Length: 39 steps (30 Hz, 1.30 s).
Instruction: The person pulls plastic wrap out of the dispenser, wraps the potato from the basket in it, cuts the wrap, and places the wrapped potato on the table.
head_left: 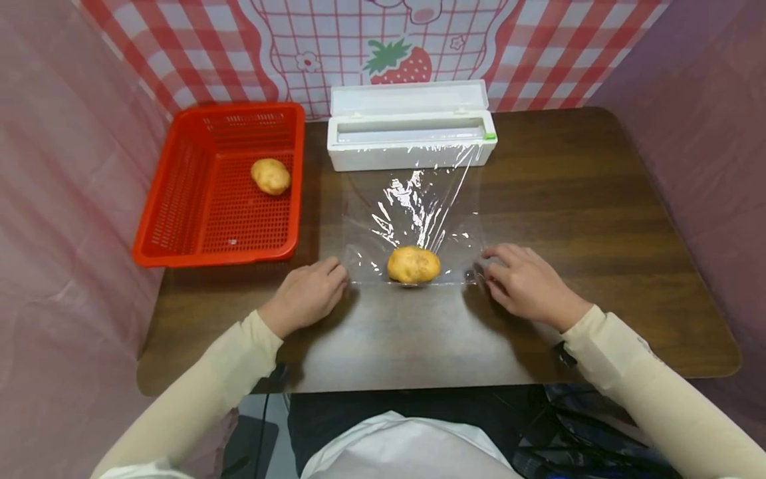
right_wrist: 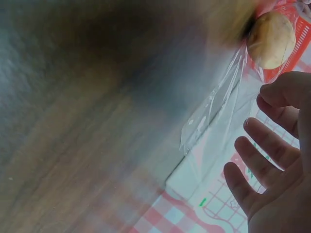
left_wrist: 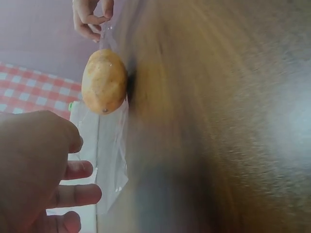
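A yellow potato [head_left: 413,265] lies on a sheet of clear plastic wrap [head_left: 395,213], near its front edge. The wrap stretches forward from a white dispenser box [head_left: 413,156] with its lid raised. My left hand [head_left: 311,293] is at the wrap's front left corner, its fingers [left_wrist: 80,194] spread and loosely bent, nothing gripped. At the opposite corner is my right hand [head_left: 529,283], thumb and index finger close to the wrap's edge, other fingers [right_wrist: 257,160] loosely extended. In the right wrist view, the wrap's corner lies apart from these fingers.
A red plastic basket [head_left: 218,258] stands at the left, with a second potato [head_left: 271,176] inside. Behind the box hangs a red-and-white checked cloth [head_left: 538,46] with a strawberry print. The brown wooden table [head_left: 598,219] has its front edge close to the body.
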Each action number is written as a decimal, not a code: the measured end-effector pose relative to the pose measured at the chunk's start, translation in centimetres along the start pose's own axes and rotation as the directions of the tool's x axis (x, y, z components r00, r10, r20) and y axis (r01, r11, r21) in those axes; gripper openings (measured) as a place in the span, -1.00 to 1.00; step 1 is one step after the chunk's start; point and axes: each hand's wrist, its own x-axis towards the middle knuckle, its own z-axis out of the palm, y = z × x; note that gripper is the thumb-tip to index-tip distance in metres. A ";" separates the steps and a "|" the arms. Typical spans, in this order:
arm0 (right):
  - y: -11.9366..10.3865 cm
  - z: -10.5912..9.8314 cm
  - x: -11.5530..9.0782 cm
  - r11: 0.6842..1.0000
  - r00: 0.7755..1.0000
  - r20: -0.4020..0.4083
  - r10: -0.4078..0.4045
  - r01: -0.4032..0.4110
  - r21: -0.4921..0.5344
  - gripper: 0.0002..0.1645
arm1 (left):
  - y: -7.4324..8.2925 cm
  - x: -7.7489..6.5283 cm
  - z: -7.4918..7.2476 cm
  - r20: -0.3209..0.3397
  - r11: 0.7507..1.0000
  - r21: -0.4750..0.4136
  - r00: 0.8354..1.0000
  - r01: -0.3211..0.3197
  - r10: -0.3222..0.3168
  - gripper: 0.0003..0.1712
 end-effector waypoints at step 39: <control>-1.9 2.2 4.9 0.972 0.985 0.119 0.126 -0.146 0.186 -0.34 | -1.4 2.0 3.5 0.028 0.967 -0.098 0.972 0.234 -0.232 -0.93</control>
